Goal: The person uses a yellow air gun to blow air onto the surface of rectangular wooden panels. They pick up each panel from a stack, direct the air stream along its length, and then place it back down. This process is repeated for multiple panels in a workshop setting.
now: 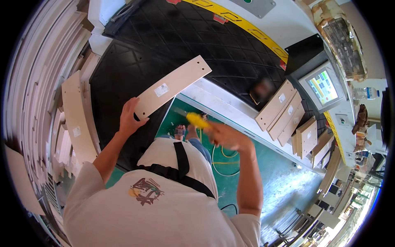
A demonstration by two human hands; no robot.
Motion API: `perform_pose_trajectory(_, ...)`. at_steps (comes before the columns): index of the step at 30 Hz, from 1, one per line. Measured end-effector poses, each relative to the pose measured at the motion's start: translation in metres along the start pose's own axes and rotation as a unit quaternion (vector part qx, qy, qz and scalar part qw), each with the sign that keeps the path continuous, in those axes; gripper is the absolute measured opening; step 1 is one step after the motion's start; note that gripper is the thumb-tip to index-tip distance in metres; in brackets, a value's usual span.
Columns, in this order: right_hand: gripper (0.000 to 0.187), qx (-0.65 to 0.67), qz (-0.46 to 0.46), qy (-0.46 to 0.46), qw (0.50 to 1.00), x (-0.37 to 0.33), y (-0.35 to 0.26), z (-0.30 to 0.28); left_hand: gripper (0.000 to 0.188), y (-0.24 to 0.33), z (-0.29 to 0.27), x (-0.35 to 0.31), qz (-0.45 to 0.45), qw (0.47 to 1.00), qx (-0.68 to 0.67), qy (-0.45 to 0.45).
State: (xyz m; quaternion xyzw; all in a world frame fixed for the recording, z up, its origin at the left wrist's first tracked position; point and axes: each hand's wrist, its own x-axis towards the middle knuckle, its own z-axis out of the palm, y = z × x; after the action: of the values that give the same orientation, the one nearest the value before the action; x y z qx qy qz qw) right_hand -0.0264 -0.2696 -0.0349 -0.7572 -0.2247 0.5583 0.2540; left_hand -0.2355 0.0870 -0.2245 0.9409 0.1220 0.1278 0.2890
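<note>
My left hand point(133, 117) grips the near left end of a pale wooden board point(175, 85), thumb below the edge and fingers over it. The board slants up to the right over the black table, with a white label in its middle and small holes at both ends. To the right of the board, my right hand point(226, 135) is closed round a yellow air gun point(196, 120), smeared by motion. Its thin nozzle points left toward the board's lower edge, apart from it.
Under the board lies the black ribbed table point(164, 45), edged by a yellow strip point(242, 25). Several labelled boards point(275, 106) rest at the right, below a screen point(323, 87). Stacked boards point(45, 82) stand on the left. A pale hose point(225, 174) loops over the green floor.
</note>
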Motion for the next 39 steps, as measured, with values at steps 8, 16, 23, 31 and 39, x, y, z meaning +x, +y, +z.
perform_pose_trajectory(8, 0.061, 0.017, -0.183, -0.123, 0.975, 0.006, -0.019, 0.044, 0.066, 0.016, -0.038, 0.025, -0.391, 0.728, -0.533, -0.183)
perform_pose_trajectory(16, 0.064, 0.003, -0.092, 0.048, 0.995, 0.038, 0.003, 0.035, 0.073, -0.018, -0.034, 0.022, -0.464, 0.619, -0.604, -0.193)
perform_pose_trajectory(23, 0.053, 0.049, -0.072, 0.339, 0.937, 0.069, 0.048, 0.005, 0.076, -0.013, -0.041, 0.035, -0.501, 0.595, -0.592, -0.210)
perform_pose_trajectory(31, 0.044, 0.157, 0.010, 0.346, 0.925, 0.077, 0.056, -0.012, 0.078, -0.021, -0.041, 0.034, -0.503, 0.571, -0.608, -0.224)
perform_pose_trajectory(39, 0.036, 0.144, -0.023, 0.215, 0.966, 0.058, 0.069, 0.040, 0.082, -0.024, -0.040, 0.036, -0.519, 0.554, -0.612, -0.220)
